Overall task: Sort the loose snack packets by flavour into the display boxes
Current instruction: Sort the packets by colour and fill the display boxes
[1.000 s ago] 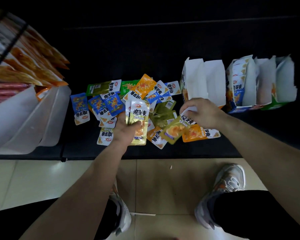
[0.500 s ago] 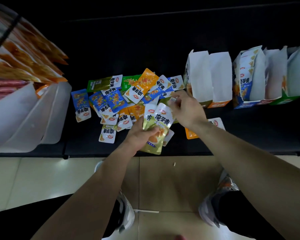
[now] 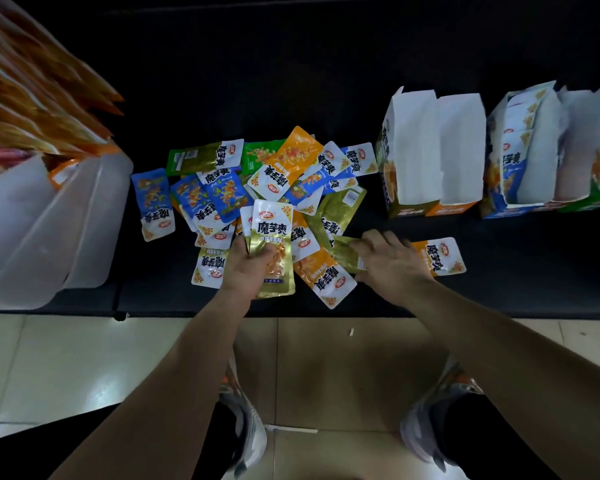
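Note:
A heap of loose snack packets (image 3: 222, 192) in blue, orange, green and gold lies on the black shelf (image 3: 499, 271). My left hand (image 3: 248, 268) grips a small stack of gold packets (image 3: 272, 237) at the heap's near edge. My right hand (image 3: 390, 263) pinches a gold-green packet (image 3: 343, 252) lying at the heap's right side. One orange packet (image 3: 437, 256) lies just right of that hand. Open display boxes stand at the right: a gold and orange pair (image 3: 433, 150), then a blue box (image 3: 520, 147) with packets standing in it.
White plastic bins (image 3: 49, 220) lean at the left, with orange and red snack bags (image 3: 32, 109) above them. A green box (image 3: 589, 199) is at the far right edge. The shelf's front edge runs above a tiled floor (image 3: 49, 358), where my shoes show.
My right hand has come back from the far side of the heap to its near right side and taken hold of a gold-green packet. My left hand still holds the gold stack.

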### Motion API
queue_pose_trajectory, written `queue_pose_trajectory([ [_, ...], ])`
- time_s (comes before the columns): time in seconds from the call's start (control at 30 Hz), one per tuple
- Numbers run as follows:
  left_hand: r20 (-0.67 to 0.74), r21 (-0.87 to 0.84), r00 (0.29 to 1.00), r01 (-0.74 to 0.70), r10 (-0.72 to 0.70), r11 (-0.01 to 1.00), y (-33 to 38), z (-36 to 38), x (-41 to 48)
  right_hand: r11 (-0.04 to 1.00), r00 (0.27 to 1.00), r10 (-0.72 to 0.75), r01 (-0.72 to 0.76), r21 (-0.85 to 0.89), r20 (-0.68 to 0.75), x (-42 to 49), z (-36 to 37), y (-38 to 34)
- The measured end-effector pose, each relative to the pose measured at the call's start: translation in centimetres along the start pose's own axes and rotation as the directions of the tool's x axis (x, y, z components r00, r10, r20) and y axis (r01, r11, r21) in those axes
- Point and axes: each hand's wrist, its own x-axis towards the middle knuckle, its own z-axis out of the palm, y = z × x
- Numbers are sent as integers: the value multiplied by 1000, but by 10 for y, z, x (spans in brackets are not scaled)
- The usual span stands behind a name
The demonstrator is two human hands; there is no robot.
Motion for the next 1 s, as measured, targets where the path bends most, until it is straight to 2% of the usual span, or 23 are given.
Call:
queue_pose_trajectory([
  [0.13,0,34,1000,0,0,999,0,0,-5,1000,1000,11,-11,18,-5,5,-6,2],
  [0.33,-3,11,999,37,-37,999,2,2,-9,972,987,161,-156,175,-17,12,-15,9],
  [0.43,5,34,999,32,-32,999,2,5,-10,900,954,276,-215,379,-115,15,-20,10],
  [0.5,12,39,999,37,-38,999,3,7,-11,879,933,300,-190,438,-197,16,-22,9],
  [0.57,20,36,999,44,-45,998,4,10,-13,912,952,220,-125,390,-211,14,-22,5],
  [0.67,33,49,999,35,-36,998,5,10,-14,970,992,93,-72,231,-82,8,-10,-6],
  [0.83,47,37,999,26,-27,999,4,10,-13,942,960,244,-199,272,-140,10,3,-13],
  [0.93,58,16,997,44,-44,999,3,11,-15,894,942,332,-295,336,-57,14,-5,-9],
  [1.0,54,-12,998,45,-44,999,5,11,-18,892,941,339,-325,314,8,12,-10,-11],
])
